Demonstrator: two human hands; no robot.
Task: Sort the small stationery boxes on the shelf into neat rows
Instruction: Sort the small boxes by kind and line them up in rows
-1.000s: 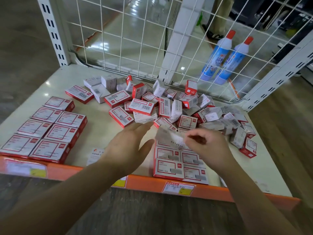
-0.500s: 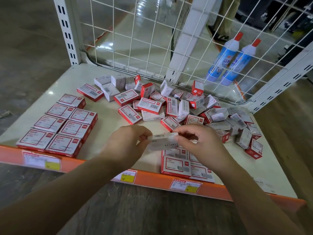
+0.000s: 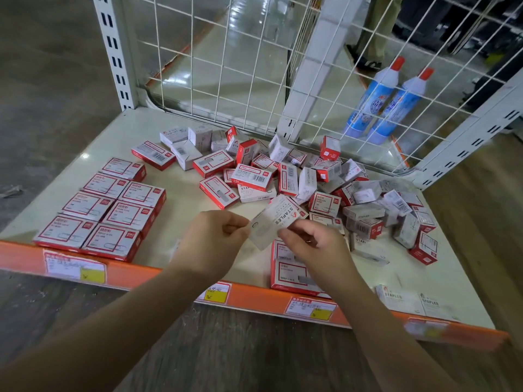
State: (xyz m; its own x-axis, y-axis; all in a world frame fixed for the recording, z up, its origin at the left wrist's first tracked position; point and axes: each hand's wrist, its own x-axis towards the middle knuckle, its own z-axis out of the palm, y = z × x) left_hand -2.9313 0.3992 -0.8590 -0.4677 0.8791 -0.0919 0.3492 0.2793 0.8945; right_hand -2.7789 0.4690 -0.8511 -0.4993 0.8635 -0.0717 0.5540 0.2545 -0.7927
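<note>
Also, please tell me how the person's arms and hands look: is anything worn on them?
Both forearms are bare as far as the picture shows; no sleeve reaches into view. The left hand and the right hand wear no gloves. I see no ring, watch or bracelet on the fingers or wrists. The fingernails look short.

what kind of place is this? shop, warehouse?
Most likely a retail shop aisle. The shelf has an orange front rail carrying price tags, a white wire-mesh back panel, and slotted uprights. Two blue cleaner bottles stand behind the mesh.
</note>
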